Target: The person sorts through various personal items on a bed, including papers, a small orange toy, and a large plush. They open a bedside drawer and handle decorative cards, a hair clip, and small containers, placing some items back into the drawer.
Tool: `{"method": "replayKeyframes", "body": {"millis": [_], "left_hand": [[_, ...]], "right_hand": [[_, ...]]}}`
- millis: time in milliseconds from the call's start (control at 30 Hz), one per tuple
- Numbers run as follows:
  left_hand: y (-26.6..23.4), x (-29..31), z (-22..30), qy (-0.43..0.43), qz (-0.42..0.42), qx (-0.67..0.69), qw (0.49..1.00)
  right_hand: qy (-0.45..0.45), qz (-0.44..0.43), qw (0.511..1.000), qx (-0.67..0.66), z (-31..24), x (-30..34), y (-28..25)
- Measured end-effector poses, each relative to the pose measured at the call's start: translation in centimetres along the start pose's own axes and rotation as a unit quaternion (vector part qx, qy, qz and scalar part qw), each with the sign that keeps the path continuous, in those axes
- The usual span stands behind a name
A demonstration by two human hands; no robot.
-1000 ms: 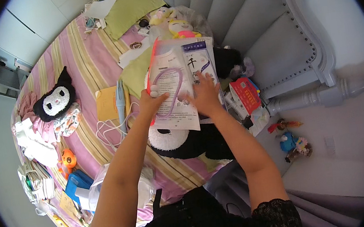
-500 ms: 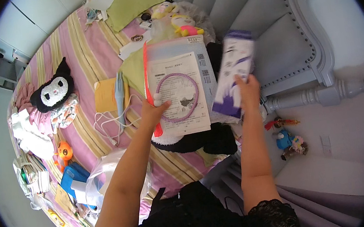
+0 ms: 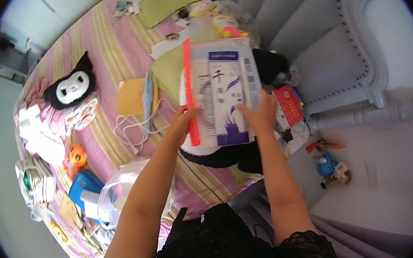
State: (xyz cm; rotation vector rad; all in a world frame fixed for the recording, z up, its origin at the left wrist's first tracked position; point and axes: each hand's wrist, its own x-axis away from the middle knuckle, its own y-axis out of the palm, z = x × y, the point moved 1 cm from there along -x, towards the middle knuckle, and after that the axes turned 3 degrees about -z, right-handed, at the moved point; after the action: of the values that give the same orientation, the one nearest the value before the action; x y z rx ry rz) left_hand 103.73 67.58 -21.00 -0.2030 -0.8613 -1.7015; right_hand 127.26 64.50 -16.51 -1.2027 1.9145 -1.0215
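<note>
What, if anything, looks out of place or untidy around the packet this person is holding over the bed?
The striped bed is cluttered: a white cable trails in loose loops, a black-and-white plush lies among scattered papers, and small toys sit on the floor by the bed leg. Both the left hand and the right hand grip the clear packet, which looks undamaged.

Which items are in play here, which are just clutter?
In hand: left hand on the clear zip pouch; right hand on the white-and-purple packet.

Lying about: black-and-white plush, orange toy, white cable, yellow pad, red packet.
</note>
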Motion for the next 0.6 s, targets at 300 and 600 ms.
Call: {"method": "replayKeyframes", "body": {"millis": [300, 600], "left_hand": [[-1.0, 2.7, -0.9, 0.109, -0.062, 0.037, 0.991], [-24.0, 14.2, 8.1, 0.127, 0.162, -0.134, 0.969]], "right_hand": [[0.074, -0.101, 0.944, -0.304, -1.6, 1.6, 0.0], [-0.005, -0.268, 0.888, -0.374, -19.5, 9.3, 17.5]]}}
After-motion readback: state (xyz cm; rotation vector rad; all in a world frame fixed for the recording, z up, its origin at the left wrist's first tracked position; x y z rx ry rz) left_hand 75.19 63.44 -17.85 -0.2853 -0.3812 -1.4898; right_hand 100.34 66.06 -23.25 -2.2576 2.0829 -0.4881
